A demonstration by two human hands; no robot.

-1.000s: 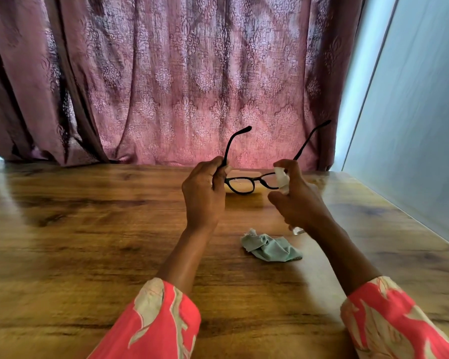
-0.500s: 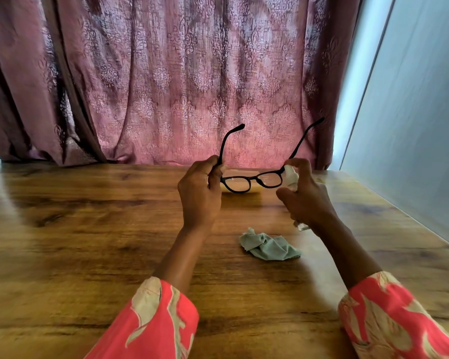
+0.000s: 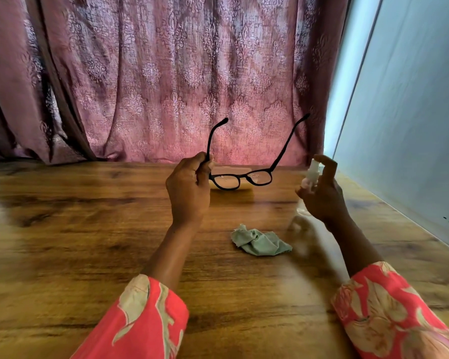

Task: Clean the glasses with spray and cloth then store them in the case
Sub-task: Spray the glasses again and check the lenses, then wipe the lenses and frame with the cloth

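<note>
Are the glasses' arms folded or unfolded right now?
Unfolded: both arms of the glasses stick up and away from the frame; the left hand pinches one arm.

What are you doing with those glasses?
A person is cleaning a pair of black glasses. The left hand holds them up above the wooden table by one arm of the frame, with both arms unfolded. The right hand grips a small spray bottle beside the lenses, with one finger on top of its nozzle. A crumpled green cloth lies on the table between the forearms, not in use yet. No case can be made out for certain.
</note>
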